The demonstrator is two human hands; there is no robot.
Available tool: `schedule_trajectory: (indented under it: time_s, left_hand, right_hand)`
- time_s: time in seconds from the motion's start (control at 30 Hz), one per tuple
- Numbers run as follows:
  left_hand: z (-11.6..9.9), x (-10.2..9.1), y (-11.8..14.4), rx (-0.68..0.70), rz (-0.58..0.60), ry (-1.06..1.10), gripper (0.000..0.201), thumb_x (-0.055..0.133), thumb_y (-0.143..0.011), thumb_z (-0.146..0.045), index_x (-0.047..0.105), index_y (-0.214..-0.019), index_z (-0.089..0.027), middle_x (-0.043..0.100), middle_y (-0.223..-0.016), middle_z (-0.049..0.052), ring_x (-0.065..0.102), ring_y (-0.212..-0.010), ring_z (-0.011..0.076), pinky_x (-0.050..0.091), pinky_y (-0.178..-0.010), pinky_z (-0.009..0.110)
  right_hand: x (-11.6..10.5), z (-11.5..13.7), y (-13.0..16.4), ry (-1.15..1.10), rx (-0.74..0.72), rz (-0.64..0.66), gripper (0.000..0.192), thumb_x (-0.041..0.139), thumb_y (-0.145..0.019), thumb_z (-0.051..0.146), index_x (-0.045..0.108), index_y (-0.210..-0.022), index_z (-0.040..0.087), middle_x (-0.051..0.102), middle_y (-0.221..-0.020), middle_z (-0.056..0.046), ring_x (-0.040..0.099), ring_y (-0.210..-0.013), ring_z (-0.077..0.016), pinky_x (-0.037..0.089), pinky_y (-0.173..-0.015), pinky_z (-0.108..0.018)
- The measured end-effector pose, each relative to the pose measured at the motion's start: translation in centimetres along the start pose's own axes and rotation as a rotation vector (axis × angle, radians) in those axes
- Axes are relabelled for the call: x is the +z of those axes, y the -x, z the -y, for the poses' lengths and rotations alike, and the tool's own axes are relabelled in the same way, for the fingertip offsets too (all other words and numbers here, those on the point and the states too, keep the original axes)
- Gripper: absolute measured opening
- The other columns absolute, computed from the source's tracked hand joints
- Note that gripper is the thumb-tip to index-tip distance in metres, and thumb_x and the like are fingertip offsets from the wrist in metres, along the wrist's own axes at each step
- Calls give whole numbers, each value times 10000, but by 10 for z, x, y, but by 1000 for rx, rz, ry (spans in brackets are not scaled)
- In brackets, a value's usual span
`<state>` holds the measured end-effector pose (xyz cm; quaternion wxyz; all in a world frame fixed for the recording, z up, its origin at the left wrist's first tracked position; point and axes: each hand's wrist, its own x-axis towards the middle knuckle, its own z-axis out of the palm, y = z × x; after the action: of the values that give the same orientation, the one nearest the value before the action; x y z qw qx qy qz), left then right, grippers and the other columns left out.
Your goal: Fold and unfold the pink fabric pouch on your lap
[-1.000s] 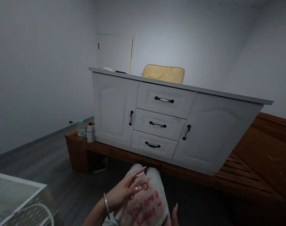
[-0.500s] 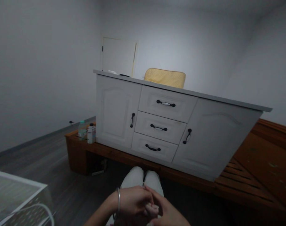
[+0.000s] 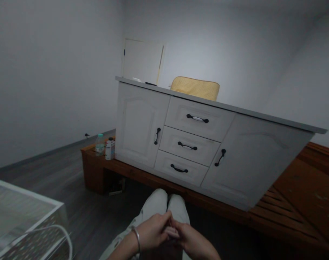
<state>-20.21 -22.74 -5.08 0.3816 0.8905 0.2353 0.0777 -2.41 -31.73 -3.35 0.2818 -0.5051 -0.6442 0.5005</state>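
In front of my lap, my left hand (image 3: pixel 152 233) and my right hand (image 3: pixel 194 241) are clasped, with their fingers closed against each other. The thumbs and fingertips meet in the middle. No object shows between them, though the inner fingers are partly hidden. A silver bangle (image 3: pixel 137 238) circles my left wrist. Below the hands are my legs in pale trousers (image 3: pixel 156 204), knees towards the cabinet.
Ahead, a white cabinet (image 3: pixel 138 133) with drawers and black handles stands on a low wooden bench (image 3: pixel 92 173). A clear bottle (image 3: pixel 99 146) and a white bottle (image 3: pixel 110 148) are beside it. At left is a white-edged table (image 3: pixel 26 193) with a pale cable (image 3: pixel 65 233).
The view has shifted slightly, so the cabinet appears farther right. My hands stay clasped; their fingers have moved a little, and the wrists have turned slightly.
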Motion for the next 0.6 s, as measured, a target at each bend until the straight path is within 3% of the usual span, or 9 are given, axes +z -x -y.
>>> schedule_trajectory:
  time_s: [0.1,0.2,0.3,0.43,0.6]
  left_hand:
    - [27,6,4,-93,-46,-26,405,558,-671,-123,588,-1059,-236,755,-990,47,680,-909,217,439,-710,269]
    - [41,5,7,-145,-71,-57,307,571,-710,-169,699,-980,-236,770,-971,50,668,-938,219,454,-809,292]
    - [33,-2,8,-50,-93,40,208,595,-763,-244,758,-890,-217,780,-880,39,673,-860,195,453,-789,266]
    - [11,-10,2,29,-95,88,206,625,-749,-222,788,-871,-194,787,-837,57,666,-784,176,431,-704,237]
    - [4,-15,-5,71,-96,78,168,702,-685,-185,789,-829,-179,770,-792,38,617,-726,145,399,-659,223]
  right_hand:
    - [-4,3,5,10,57,-9,358,570,-794,242,732,-1113,235,763,-1013,-12,652,-1005,-252,480,-888,-326]
    - [-10,-4,12,-5,135,-7,324,572,-746,202,767,-1004,216,753,-918,24,630,-828,-190,456,-799,-286]
    - [-12,-13,16,-59,193,31,347,684,-694,240,756,-1032,211,724,-883,41,599,-793,-158,437,-748,-252]
    - [-5,-17,12,-189,161,77,547,791,-637,274,691,-1172,223,717,-1032,7,628,-903,-177,462,-846,-271]
    - [6,-22,1,-251,80,48,510,770,-617,231,682,-1118,197,705,-1012,-10,635,-914,-196,478,-828,-290]
